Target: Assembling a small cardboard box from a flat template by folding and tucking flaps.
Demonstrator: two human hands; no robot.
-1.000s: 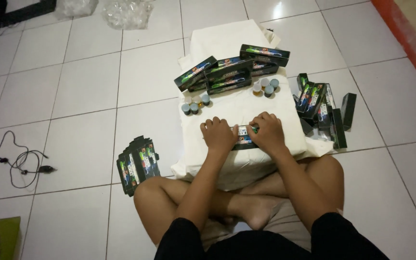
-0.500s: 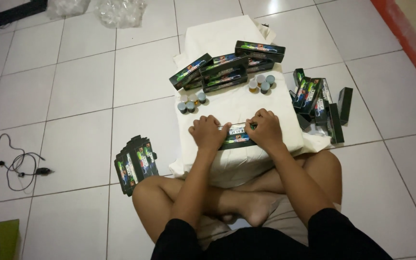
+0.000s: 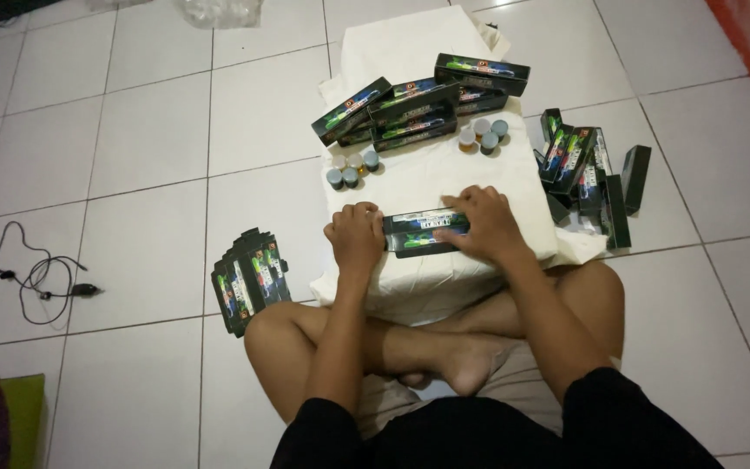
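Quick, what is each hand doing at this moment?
Left hand: closed on the left end of the long black box.
Right hand: fingers pressed flat on the same box's right end.

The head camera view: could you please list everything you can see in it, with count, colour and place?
long box: one, black with green and blue print, under both hands
assembled boxes: about six, black, far end of cushion
small jars: two clusters of about five, pale lids, on cushion
upright boxes: several, black, floor right of cushion
flat boxes: one stack, black, floor by left knee
cushion: one, white
cable: one, black, floor left
left hand: on box end
right hand: on box
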